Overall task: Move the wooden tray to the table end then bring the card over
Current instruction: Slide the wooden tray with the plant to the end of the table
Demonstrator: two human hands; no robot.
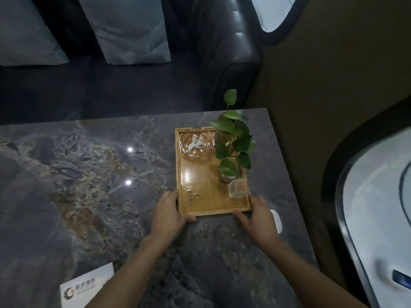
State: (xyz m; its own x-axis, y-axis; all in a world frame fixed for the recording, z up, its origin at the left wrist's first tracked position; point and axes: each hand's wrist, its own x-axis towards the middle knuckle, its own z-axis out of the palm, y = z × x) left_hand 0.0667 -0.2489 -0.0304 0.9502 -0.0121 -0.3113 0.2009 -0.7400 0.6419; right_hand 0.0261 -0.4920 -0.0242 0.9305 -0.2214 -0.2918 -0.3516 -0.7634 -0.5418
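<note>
The wooden tray point(201, 174) lies on the dark marble table point(93, 170) near its far right corner. It carries a glass ashtray point(196, 144), a leafy green plant point(234, 138) in a small pot and a clear square box point(238, 187). My left hand point(170, 211) grips the tray's near left corner. My right hand point(255, 215) grips its near right corner. The white card point(87, 285) with a round logo lies at the table's near left edge, partly behind my left forearm.
A dark leather sofa point(235, 63) with two pale cushions point(131, 30) stands beyond the table. A small white object point(277, 221) lies on the table just right of my right hand. A white curved seat point(378, 218) sits to the right.
</note>
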